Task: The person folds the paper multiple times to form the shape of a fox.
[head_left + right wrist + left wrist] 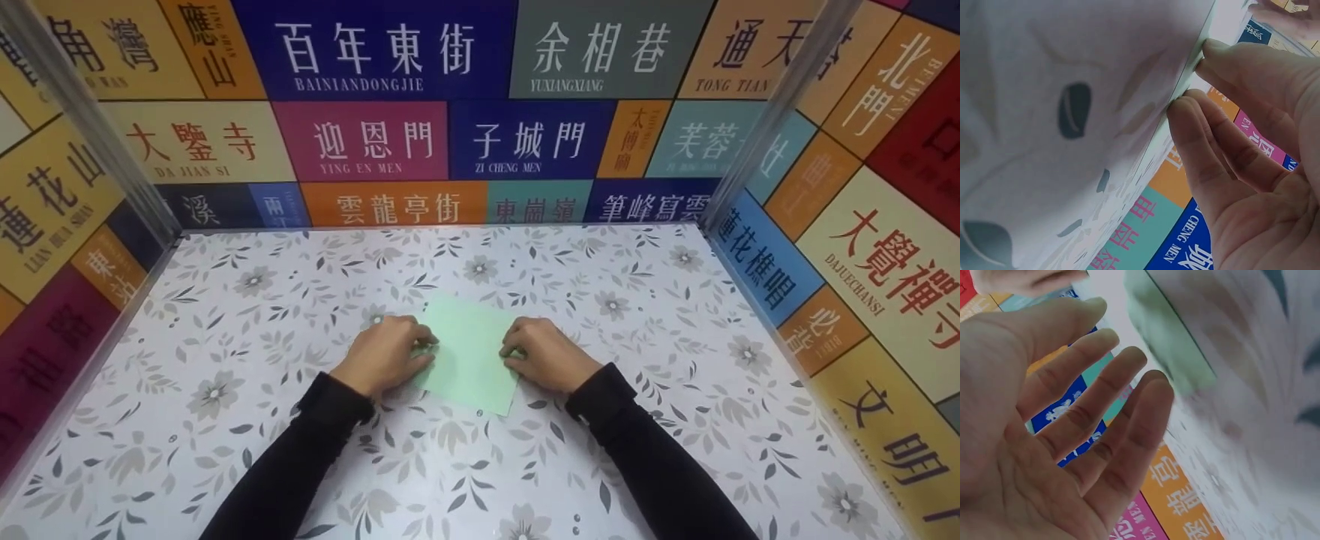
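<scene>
A square sheet of light green paper (pixel 469 356) lies on the flower-patterned table, turned slightly askew. At its left edge is my left hand (pixel 390 354); in the left wrist view the fingers (pixel 1100 416) are loosely bent and spread, with nothing between them and the paper (pixel 1171 337) just beyond the tips. My right hand (pixel 547 352) is at the right edge of the sheet. Seen from the right wrist, its fingertips (pixel 1182 112) and thumb touch the paper's thin edge (pixel 1188 70), apart from one another and not pinching it.
The tabletop (pixel 225 465) has a white covering with grey leaves and flowers. Panels of coloured signs with Chinese lettering stand behind it (pixel 465 142) and at both sides. Clear strips (pixel 780 112) run up the back corners.
</scene>
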Demonstrator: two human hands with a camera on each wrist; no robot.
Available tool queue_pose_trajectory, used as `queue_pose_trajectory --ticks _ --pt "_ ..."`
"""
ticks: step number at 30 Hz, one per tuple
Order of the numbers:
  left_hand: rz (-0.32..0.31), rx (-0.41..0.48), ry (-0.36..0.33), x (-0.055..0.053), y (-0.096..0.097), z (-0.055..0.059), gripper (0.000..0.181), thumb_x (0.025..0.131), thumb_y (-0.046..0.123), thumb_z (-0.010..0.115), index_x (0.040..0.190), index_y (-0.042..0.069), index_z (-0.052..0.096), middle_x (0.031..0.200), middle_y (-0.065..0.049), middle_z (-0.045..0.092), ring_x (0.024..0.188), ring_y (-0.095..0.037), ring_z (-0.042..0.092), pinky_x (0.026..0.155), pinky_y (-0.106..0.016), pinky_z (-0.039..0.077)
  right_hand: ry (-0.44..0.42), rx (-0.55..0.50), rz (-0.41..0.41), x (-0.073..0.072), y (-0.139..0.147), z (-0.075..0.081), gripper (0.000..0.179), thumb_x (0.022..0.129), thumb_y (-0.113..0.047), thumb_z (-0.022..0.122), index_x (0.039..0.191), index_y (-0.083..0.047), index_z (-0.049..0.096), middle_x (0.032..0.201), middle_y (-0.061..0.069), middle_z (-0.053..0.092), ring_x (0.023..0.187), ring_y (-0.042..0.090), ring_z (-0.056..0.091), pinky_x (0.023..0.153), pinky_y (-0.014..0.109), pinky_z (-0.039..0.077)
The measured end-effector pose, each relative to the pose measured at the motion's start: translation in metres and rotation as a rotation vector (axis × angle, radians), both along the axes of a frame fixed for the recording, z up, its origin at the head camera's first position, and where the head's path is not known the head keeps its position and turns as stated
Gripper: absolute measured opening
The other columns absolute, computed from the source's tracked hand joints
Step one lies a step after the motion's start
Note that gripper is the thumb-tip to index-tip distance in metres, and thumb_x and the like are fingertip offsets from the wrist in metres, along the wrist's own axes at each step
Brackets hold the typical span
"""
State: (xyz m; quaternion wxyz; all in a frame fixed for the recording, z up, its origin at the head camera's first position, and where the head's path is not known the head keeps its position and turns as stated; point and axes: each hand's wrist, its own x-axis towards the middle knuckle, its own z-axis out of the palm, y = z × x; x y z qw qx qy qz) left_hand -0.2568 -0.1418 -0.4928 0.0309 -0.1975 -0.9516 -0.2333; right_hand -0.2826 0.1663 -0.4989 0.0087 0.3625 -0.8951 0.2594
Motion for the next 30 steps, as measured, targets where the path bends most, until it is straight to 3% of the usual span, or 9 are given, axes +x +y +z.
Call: queue_pose_trajectory --ticks 11,17,24,30 --pt "0.048 -0.017 -0.024 -0.046 0.001 0.007 0.024 0.101 0.01 0.083 0.122 0.002 0.088 0.121 -0.019 0.085 0.114 -0.039 0.082 0.105 -0.055 0.068 0.029 -0.026 0.01 0.0 0.001 0.002 0.008 0.096 0.005 0.087 0.101 0.001 0.091 0.105 0.016 0.084 0.099 0.032 0.083 0.089 0.042 0.072" --pt "0.071 -0.042 -0.008 -0.067 0.008 0.003 0.028 0.099 0.009 0.081 0.125 0.0 0.087 0.123 -0.021 0.084 0.118 -0.042 0.081 0.107 -0.056 0.068 0.02 -0.029 0.005 0.0 -0.001 0.0 0.007 0.096 0.005 0.088 0.101 0.001 0.09 0.105 0.016 0.084 0.099 0.032 0.083 0.09 0.042 0.072" --pt "0.086 -0.047 0.03 -0.081 0.018 -0.001 0.022 0.1 0.007 0.082 0.118 -0.004 0.087 0.118 -0.023 0.082 0.112 -0.043 0.08 0.103 -0.056 0.068 -0.007 -0.023 -0.014 0.002 -0.001 0.002 0.007 0.097 0.003 0.089 0.102 0.0 0.091 0.107 0.015 0.084 0.1 0.031 0.083 0.09 0.041 0.072" --pt "0.128 -0.048 0.039 -0.088 0.025 -0.003 0.013 0.101 0.008 0.084 0.095 -0.004 0.083 0.104 -0.02 0.076 0.09 -0.032 0.066 0.088 -0.054 0.064 -0.021 -0.031 -0.019 0.001 0.0 0.003 0.008 0.096 0.004 0.088 0.103 0.0 0.091 0.107 0.015 0.084 0.1 0.03 0.083 0.09 0.04 0.072"
